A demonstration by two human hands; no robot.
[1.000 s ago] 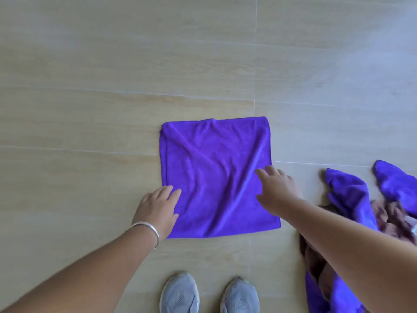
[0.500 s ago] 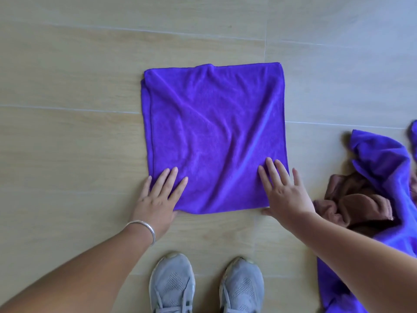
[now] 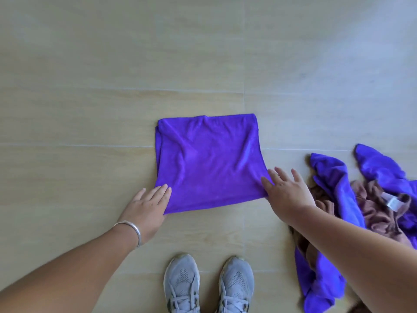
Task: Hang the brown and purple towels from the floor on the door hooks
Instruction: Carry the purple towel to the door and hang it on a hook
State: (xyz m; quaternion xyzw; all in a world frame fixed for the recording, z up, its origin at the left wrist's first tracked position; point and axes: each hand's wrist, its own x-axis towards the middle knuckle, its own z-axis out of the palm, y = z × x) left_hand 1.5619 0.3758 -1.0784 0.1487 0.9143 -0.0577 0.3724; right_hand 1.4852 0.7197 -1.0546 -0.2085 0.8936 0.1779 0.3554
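a pale wood-look floor (image 3: 90, 109) is carrying a folded purple towel (image 3: 207, 163), lying flat. at right, crumpled purple towels (image 3: 334, 184) are tangling with a brown towel (image 3: 374, 211); its white label (image 3: 393, 202) is too small to read. the left hand (image 3: 146, 206) and right hand (image 3: 286, 190) are pressing the folded towel's near corners, fingers straight. grey shoes (image 3: 207, 283) are standing below.
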